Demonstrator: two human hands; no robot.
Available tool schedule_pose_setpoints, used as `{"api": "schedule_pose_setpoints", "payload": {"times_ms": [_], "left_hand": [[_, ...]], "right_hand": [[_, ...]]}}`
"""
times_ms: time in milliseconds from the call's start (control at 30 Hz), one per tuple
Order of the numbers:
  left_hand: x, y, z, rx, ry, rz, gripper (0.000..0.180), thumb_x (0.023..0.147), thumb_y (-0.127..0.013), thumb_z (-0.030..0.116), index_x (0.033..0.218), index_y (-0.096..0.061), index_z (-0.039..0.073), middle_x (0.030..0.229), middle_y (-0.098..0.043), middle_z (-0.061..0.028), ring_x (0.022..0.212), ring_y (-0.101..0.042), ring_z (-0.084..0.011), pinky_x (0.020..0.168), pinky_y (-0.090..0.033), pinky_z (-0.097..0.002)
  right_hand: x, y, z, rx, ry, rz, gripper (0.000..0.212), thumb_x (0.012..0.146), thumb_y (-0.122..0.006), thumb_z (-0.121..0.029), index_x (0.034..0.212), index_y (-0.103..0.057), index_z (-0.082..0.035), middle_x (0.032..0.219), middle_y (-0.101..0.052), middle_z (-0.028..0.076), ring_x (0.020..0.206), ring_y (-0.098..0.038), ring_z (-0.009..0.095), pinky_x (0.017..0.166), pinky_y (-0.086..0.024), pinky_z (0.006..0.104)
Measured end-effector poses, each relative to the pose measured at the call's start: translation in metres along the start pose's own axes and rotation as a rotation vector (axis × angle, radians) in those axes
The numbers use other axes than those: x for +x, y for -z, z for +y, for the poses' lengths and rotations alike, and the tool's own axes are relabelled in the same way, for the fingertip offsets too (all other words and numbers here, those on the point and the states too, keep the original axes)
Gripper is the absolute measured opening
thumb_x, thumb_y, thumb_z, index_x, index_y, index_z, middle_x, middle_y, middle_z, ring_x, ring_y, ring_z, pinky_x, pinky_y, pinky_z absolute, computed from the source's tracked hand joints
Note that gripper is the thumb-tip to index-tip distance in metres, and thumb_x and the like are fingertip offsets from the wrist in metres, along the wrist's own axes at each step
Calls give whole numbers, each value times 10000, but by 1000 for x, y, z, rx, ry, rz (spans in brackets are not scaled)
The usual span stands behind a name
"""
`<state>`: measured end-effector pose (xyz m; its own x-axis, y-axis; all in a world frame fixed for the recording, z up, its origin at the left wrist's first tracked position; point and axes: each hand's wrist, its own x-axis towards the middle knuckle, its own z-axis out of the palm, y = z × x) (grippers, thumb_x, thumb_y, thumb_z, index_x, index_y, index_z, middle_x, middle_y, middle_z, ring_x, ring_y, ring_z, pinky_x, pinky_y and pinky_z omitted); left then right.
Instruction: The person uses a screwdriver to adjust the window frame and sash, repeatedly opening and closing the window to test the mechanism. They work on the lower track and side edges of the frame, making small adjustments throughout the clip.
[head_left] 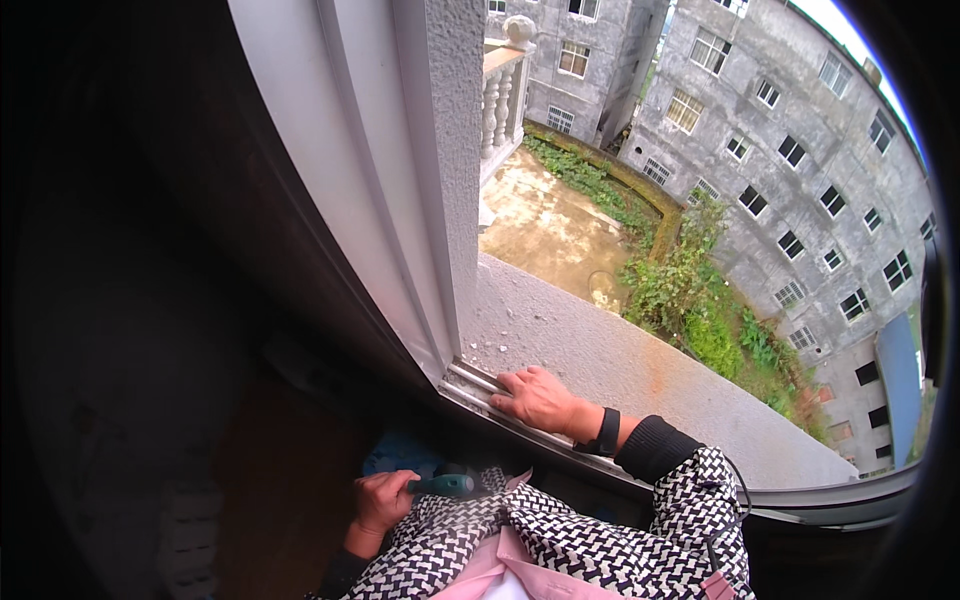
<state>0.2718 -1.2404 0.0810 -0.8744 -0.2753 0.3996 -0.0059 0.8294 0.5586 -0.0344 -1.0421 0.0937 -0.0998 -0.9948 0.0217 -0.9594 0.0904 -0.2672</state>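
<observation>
Low in the picture, my left hand (pixel 384 502) is closed round a tool with a dark teal-green handle (pixel 440 485). The rounded handle points to the right in front of my body, and its working end cannot be made out. My right hand (pixel 545 402) rests on the window sill track (pixel 467 377), close to the corner where the frame meets the sill. Its fingers are bent and closed over the metal rails. Beside the fingertips lie small white crumbs (pixel 502 347) on the rough outer ledge (pixel 570 330).
A white window frame (pixel 345 150) rises at the left. Beyond the ledge is a drop to a yard (pixel 555 210) with green plants (pixel 690 305) and a grey building (pixel 740 120). A blue thing (pixel 400 455) lies below the sill. The room at left is dark.
</observation>
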Motion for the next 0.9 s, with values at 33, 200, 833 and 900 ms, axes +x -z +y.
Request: {"api": "schedule_pose_setpoints", "payload": {"times_ms": [33, 200, 833, 900], "left_hand": [[0, 2, 0, -3, 14, -4, 94, 812, -678, 59, 849, -740, 120, 713, -706, -109, 652, -721, -298, 570, -566, -368], [3, 7, -4, -10, 45, -20, 72, 828, -686, 79, 845, -740, 122, 719, -708, -101, 650, -721, -297, 568, -566, -370], [-13, 9, 33, 39, 26, 18, 90, 802, -699, 70, 846, -742, 134, 751, -727, -86, 650, -723, -284, 577, -571, -364], [-23, 7, 33, 23, 137, -7, 95, 812, -666, 54, 827, -752, 92, 779, -737, -124, 654, -707, -316, 599, -574, -397]], "right_hand": [[-2, 0, -2, -7, 15, 13, 270, 1012, -529, -296, 1116, -671, -90, 1096, -621, 174, 991, -652, 329, 843, -479, 456], [-15, -4, 0, -53, 112, 176, 248, 970, -563, -242, 1155, -644, -98, 1004, -648, 126, 857, -667, 314, 777, -514, 438], [57, 13, -22, 93, -67, 38, 338, 916, -600, -175, 1226, -731, -196, 1421, -509, 213, 1195, -562, 400, 960, -487, 522], [57, 10, -22, 78, -83, 4, 338, 922, -590, -178, 1231, -724, -205, 1412, -508, 211, 1192, -563, 399, 956, -486, 522]]}}
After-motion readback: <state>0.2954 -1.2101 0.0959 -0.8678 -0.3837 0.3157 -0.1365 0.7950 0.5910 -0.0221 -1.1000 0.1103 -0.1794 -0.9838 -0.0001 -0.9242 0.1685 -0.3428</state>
